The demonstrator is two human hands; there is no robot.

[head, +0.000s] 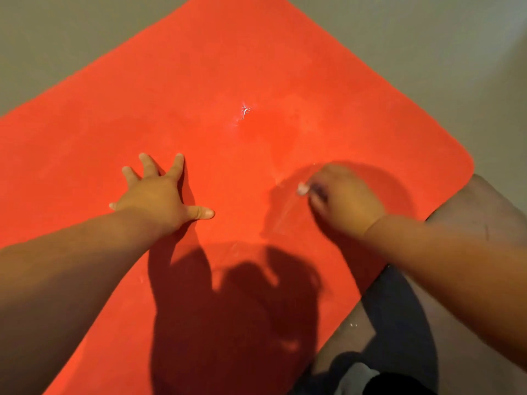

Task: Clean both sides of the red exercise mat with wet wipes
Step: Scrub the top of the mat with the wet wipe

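The red exercise mat [228,81] lies flat on the floor and fills most of the view, its rounded corner at the right. My left hand [155,192] presses flat on the mat with fingers spread. My right hand [342,198] is blurred, curled round a small white wet wipe [302,189] that peeks out at its left side and touches the mat. A wet glistening spot [244,112] and faint wet streaks show on the mat above and beside my right hand.
Grey floor [57,38] surrounds the mat at top left and right. My knee [484,206] rests by the mat's right edge. Dark clothing [399,323] and my shadow cover the lower middle and lower right.
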